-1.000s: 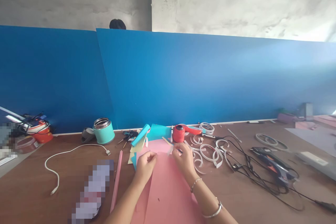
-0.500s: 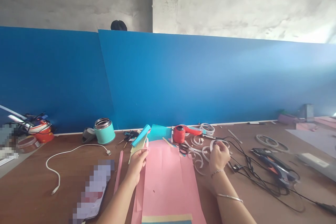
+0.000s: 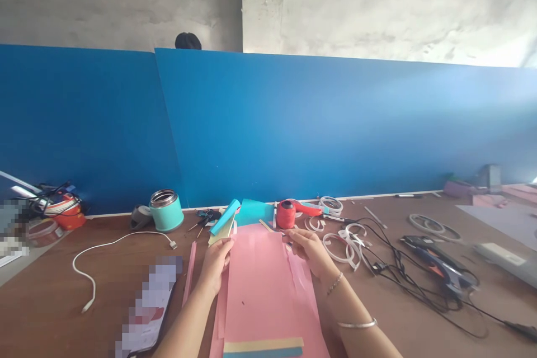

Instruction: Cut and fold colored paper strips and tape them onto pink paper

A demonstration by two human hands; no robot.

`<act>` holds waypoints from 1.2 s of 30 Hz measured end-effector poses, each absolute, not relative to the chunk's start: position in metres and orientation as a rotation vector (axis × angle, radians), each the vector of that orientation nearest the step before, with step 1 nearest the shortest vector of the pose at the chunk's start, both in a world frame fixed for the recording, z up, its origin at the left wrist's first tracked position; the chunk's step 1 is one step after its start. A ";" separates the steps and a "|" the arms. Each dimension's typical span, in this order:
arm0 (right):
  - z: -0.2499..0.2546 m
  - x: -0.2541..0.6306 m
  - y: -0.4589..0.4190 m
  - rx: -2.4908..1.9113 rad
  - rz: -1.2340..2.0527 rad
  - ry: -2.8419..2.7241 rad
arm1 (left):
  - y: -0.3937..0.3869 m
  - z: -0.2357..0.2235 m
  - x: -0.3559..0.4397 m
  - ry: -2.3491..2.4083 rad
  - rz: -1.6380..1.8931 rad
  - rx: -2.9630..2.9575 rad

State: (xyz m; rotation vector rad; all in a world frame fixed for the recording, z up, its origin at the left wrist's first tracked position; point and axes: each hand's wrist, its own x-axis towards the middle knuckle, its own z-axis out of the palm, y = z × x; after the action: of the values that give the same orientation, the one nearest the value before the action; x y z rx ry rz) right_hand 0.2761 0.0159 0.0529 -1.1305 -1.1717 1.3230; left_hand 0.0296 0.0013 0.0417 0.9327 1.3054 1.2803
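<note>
A pink paper sheet (image 3: 258, 285) lies in front of me on top of other pink paper. My left hand (image 3: 217, 264) is closed on its upper left corner, thumb on top. At the upper right corner my right hand (image 3: 309, 250) pinches the same sheet between thumb and fingers. Across the sheet's near end runs a tan and blue strip (image 3: 263, 347). A small dark speck sits on the pink surface. Just beyond the right hand stands a red round object (image 3: 286, 214) with a red handle.
Turquoise paper (image 3: 255, 212) lies behind the sheet. White paper loops (image 3: 338, 247), black cables (image 3: 398, 268) and a glue gun (image 3: 438, 263) lie to the right. To the left are a turquoise metal-rimmed container (image 3: 166, 211), a white cable (image 3: 93, 279) and a blurred-out phone-like object (image 3: 149, 305).
My right hand moved out over the white loops, then back to the sheet's right corner. My left hand shifted slightly left. The tan and blue strip has come into view.
</note>
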 end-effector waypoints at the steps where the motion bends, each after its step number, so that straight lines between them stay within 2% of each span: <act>1: 0.052 0.276 0.016 -1.134 1.377 -1.157 | 0.002 0.041 0.029 1.307 1.283 0.931; 36: 0.040 0.259 0.017 -1.264 1.222 -1.198 | 0.003 0.034 0.032 1.264 1.282 0.891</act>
State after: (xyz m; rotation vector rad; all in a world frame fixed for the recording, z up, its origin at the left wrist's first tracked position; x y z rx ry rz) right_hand 0.2585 0.0166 0.0400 -1.2644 -1.1979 1.2215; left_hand 0.0315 0.0031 0.0342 0.8913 1.2640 1.2824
